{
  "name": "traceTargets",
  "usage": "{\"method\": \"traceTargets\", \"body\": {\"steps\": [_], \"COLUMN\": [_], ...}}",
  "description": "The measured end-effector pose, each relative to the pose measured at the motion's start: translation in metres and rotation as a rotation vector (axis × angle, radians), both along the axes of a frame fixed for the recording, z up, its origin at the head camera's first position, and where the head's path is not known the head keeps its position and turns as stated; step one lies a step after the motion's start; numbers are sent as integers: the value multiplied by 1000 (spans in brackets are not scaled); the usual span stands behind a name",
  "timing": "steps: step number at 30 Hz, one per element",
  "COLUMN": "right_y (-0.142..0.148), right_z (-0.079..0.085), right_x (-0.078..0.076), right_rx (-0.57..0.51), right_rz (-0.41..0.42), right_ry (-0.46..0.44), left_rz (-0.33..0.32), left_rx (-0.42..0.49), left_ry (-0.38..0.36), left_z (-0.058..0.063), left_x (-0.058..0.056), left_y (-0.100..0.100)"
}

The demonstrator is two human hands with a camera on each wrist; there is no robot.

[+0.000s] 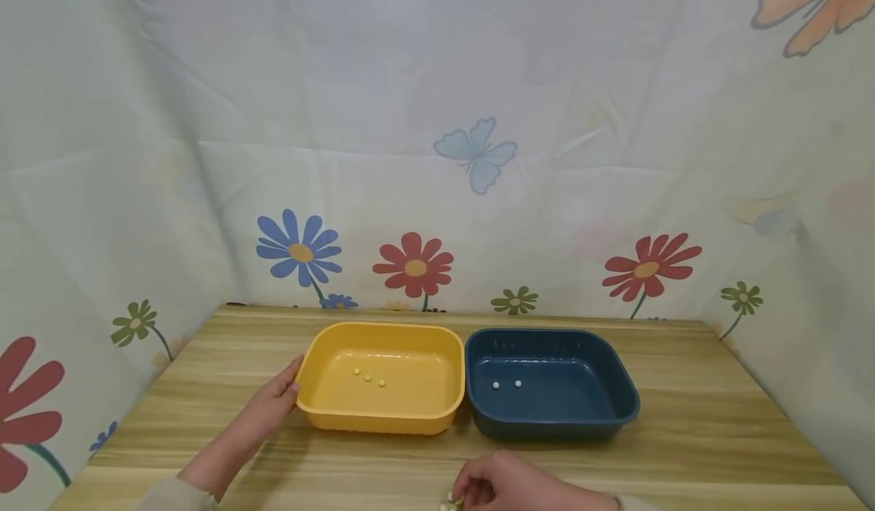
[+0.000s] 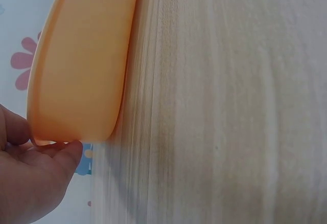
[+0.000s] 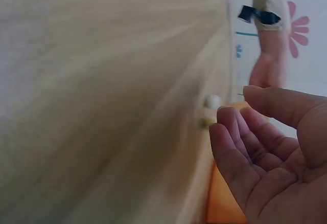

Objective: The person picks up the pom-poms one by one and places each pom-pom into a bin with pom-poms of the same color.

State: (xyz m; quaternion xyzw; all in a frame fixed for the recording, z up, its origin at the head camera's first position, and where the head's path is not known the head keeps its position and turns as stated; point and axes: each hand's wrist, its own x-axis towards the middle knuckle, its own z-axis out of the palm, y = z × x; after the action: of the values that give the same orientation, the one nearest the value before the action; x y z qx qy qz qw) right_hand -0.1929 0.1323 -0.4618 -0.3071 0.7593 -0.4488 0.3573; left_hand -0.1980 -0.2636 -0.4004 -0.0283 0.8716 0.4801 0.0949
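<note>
At the left end of a yellow tub, my left hand grips the rim, thumb on one side and fingers on the other. Three small yellowish balls lie on the tub's floor. My right hand is low over the table's near part, beside a few small balls partly cut off by the frame. In the right wrist view its thumb and bent fingers stand apart with nothing between them. Just past the fingertips are a whitish ball and a yellow-green ball, both blurred.
A dark blue tub stands close against the yellow one's right side, with two white balls inside. Both rest on a wood-grain table. Behind and at the sides hangs a cloth printed with flowers and butterflies.
</note>
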Motion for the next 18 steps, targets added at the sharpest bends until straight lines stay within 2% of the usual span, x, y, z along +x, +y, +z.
{"method": "traceTargets", "body": {"steps": [3,6,8,12,18], "right_y": [3,3,2,-3,-10], "right_z": [-32,-49,-54,-53,-50], "right_x": [-9,-14,-16,-14,-13], "right_rx": [-37,-44,-31,-7,31], "right_rz": [45,49,52,53,97], "right_ry": [2,-10,-4,49,263], "left_rz": [1,3,2,1,-12], "left_rx": [-2,0,-2,-2,14], "left_ry": [3,2,2,4,5], "left_z": [0,-1,-1,-1,-2], "left_x": [0,1,0,-1,-2], "left_y": [-1,-1,-1,-1,-1]}}
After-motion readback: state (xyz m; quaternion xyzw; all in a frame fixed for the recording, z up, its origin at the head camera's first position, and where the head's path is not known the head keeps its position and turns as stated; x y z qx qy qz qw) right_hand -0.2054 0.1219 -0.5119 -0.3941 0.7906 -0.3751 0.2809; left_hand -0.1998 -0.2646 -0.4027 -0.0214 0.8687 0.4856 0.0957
